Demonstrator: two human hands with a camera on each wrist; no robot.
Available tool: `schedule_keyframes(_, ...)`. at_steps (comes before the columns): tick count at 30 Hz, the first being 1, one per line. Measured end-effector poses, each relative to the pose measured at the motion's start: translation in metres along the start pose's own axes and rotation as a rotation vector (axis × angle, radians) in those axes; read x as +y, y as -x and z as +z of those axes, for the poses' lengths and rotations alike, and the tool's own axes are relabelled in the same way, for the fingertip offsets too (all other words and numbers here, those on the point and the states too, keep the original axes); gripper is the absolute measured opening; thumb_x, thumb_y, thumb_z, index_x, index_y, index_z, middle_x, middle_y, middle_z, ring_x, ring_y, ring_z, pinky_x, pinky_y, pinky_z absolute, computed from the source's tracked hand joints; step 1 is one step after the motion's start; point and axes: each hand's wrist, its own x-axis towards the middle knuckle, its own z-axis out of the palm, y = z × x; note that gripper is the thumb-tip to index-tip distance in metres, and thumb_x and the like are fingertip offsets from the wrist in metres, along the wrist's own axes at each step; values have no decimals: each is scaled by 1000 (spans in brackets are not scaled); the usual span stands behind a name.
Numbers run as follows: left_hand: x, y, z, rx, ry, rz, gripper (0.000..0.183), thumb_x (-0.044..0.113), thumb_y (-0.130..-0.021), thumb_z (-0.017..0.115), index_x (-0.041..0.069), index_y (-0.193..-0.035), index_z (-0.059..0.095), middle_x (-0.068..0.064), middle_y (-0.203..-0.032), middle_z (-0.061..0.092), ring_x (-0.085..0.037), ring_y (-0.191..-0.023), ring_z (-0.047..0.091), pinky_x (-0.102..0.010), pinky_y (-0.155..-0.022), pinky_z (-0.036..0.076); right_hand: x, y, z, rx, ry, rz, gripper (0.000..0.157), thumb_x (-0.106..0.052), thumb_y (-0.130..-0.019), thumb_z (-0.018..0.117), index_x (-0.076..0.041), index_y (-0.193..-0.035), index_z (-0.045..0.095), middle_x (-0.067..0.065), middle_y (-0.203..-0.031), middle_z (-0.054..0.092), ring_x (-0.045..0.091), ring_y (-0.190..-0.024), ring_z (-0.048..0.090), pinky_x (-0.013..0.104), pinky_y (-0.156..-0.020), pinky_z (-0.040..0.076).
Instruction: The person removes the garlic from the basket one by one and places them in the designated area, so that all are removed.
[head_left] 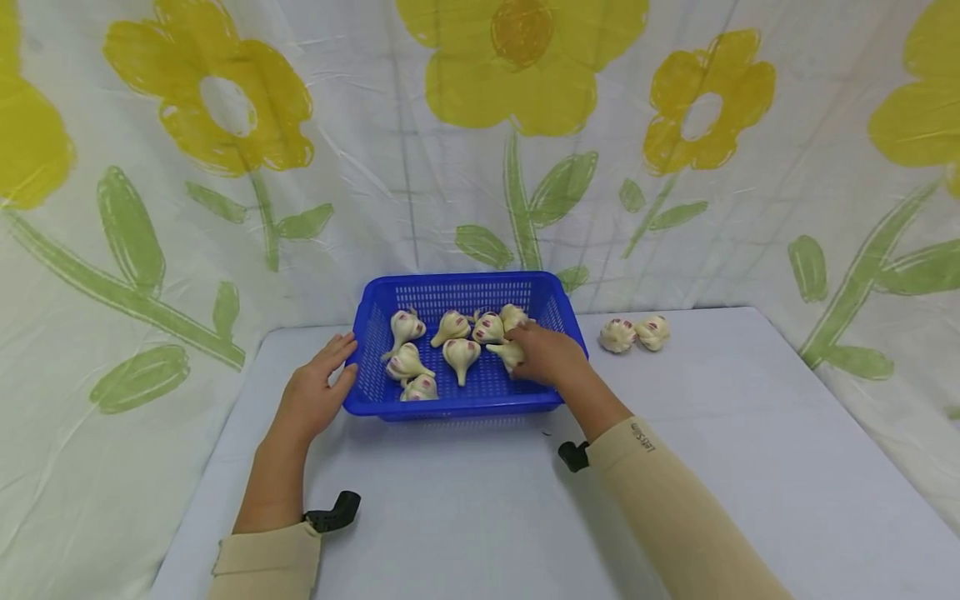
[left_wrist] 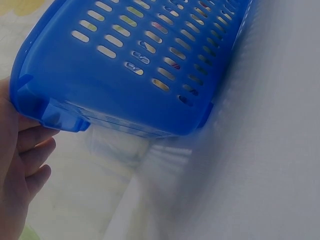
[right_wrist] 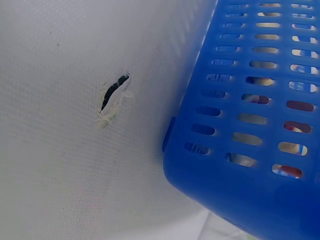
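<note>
A blue plastic basket (head_left: 465, 407) with slotted walls stands on the table and holds several garlic bulbs (head_left: 461, 354). My right hand (head_left: 551, 357) reaches over its right side and grips a garlic bulb (head_left: 507, 353) inside; the fingertips are partly hidden. At the basket's left end, my left hand (head_left: 315, 392) rests against the rim, fingers extended. The left wrist view shows these fingers (left_wrist: 37, 155) beside the rim's lip. Only the basket's slotted wall (right_wrist: 235, 165) appears in the right wrist view, without the hand.
Two more garlic bulbs (head_left: 634, 333) lie on the white-covered table (head_left: 450, 508), right of the basket. A cloth (head_left: 360, 167) with yellow flowers hangs behind. A small torn spot (right_wrist: 115, 97) marks the table cover near the basket.
</note>
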Motion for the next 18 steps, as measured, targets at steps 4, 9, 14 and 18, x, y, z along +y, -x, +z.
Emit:
schedule_keyframes(4, 1, 1, 0, -4, 1, -6, 50, 29, -103, 47, 6, -147, 45, -11, -156, 39, -34, -146, 32, -59, -114, 31, 0, 0, 0, 38, -39, 7, 64, -37, -79, 82, -20, -135, 56, 9, -130, 54, 27, -106, 63, 49, -91, 54)
schedule_keyframes(9, 1, 1, -1, -3, 4, -12, 50, 29, -103, 46, 6, -147, 45, -12, -156, 39, -34, -146, 32, -59, -114, 31, -1, 0, 0, 79, -77, 10, 60, -38, -76, 83, -20, -127, 57, 6, -116, 52, 22, -86, 59, 43, -78, 55)
schedule_keyframes(14, 2, 1, -2, 0, 5, -3, 50, 29, -103, 47, 5, -147, 46, -12, -155, 40, -35, -145, 32, -60, -114, 31, 0, 0, 0, 90, -108, 21, 57, -39, -77, 83, -21, -125, 58, 6, -117, 51, 21, -86, 58, 43, -76, 55)
schedule_keyframes(18, 2, 1, -1, 0, 2, 1, 50, 29, -103, 47, 5, -147, 46, -12, -155, 40, -35, -145, 33, -60, -114, 31, 1, 0, 0, 107, -143, 11, 60, -38, -77, 83, -20, -128, 58, 7, -121, 50, 22, -88, 58, 43, -77, 55)
